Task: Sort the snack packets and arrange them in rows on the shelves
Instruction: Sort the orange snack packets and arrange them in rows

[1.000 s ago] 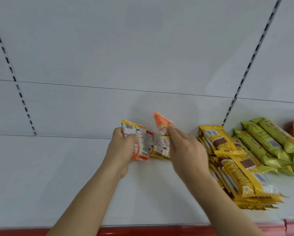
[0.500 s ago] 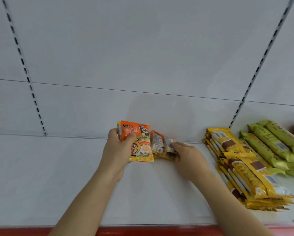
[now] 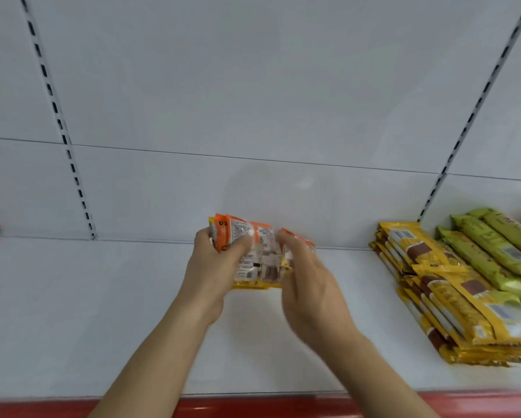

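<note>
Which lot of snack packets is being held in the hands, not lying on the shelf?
The small orange packets, gripped by the left hand with the right hand alongside. The yellow packets and green packets lie stacked, untouched.

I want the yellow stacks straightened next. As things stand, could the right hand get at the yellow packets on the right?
Probably yes. Only bare shelf lies between the right hand and the yellow packets, and nothing covers them. But it seems to be handling the orange packets with the left hand, so it must let go first.
</note>
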Demonstrator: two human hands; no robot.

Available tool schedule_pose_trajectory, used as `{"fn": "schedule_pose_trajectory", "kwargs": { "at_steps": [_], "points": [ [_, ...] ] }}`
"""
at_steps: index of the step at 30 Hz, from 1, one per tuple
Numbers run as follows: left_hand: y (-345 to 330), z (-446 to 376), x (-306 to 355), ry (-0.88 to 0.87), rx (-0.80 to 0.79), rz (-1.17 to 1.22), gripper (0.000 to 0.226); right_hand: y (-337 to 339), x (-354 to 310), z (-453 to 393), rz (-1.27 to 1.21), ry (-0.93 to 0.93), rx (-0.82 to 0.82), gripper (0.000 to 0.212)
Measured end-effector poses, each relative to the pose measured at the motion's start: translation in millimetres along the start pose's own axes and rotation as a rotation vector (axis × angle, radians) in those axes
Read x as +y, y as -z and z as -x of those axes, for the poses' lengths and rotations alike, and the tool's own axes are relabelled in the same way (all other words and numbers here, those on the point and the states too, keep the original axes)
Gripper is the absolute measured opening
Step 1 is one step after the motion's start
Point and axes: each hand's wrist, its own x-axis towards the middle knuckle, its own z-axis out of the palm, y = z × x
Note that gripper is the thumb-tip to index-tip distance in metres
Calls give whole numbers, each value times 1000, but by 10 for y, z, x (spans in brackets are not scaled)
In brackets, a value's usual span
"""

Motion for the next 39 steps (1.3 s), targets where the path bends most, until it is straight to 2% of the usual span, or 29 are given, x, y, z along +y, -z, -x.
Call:
{"fn": "schedule_pose_trajectory", "kwargs": {
  "at_steps": [2, 5, 7, 9, 12, 14, 16, 20, 22, 24, 26, 27, 28, 31, 33, 37, 39],
  "points": [
    [69, -36, -19, 3, 10, 8, 36, 49, 241, -173, 203, -124, -51, 56],
    [125, -44, -43, -5, -1, -5, 34, 28, 541, -356, 440, -255, -321, 65],
    [152, -48, -73, -5, 9, -22, 31, -14, 660, -393, 517, -279, -371, 57],
    [176, -59, -99, 3, 24, -32, 30, -38, 701, -373, 577, -248, -269, 43],
    [195, -85, -112, 16, 35, -34, 32, 48, 567, -337, 542, -153, 34, 26],
    [176, -87, -124, 12, 50, -40, 34, 73, 347, -258, 419, 22, 193, 35],
    [123, -59, -103, 4, 59, -28, 43, -20, 36, -129, 350, 182, 235, 45],
    [45, -6, -33, 44, 59, 77, 51, -284, -259, 54, 363, 229, 78, 53],
    [51, 30, 7, 69, 18, 112, 64, -266, -305, 74, 370, 243, 2, 58],
    [70, 62, 31, 45, 10, 85, 71, -182, -302, 67, 226, 249, -52, 60],
    [98, 78, 60, 13, 59, 62, 66, -91, -202, -10, 38, 170, -30, 55],
    [112, 75, 75, 1, 84, 66, 62, -57, -103, -88, 28, 114, -6, 52],
    [123, 77, 90, -8, 99, 78, 59, -36, 42, -188, 116, 58, -30, 50],
    [161, 81, 98, -20, 140, 86, 58, -81, 472, -455, 428, -130, -414, 64],
    [193, 104, 84, -26, 160, 83, 58, -164, 681, -538, 501, -164, -527, 61],
    [322, 148, 33, -19, 224, 74, 61, -216, 730, -564, 610, -53, -399, 46],
    [397, 169, 15, -19, 254, 55, 63, -180, 615, -541, 553, -24, -249, 41]
  ]
}}
